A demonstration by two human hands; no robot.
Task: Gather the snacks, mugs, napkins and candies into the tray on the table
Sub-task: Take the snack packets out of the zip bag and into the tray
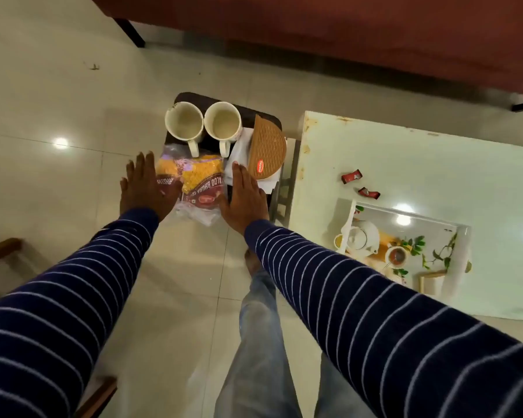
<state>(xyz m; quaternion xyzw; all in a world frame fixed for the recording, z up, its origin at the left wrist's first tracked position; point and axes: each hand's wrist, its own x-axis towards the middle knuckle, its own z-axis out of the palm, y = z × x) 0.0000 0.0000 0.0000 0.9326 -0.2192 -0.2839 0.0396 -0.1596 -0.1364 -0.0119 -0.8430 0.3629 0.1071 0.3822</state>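
Both hands reach flat-fingered, grasping nothing: the left hand and right hand flank the snack packet. Just beyond the packet stand two mugs; the tray lies well apart to its right, on the table.

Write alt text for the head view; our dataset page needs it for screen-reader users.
Both open hands, left hand and right hand, reach over a snack packet on a small dark stand holding two mugs. A printed tray and two candies lie on the white table alongside.

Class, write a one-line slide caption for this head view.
Both open hands, left and right, reach toward a snack packet beside two mugs.
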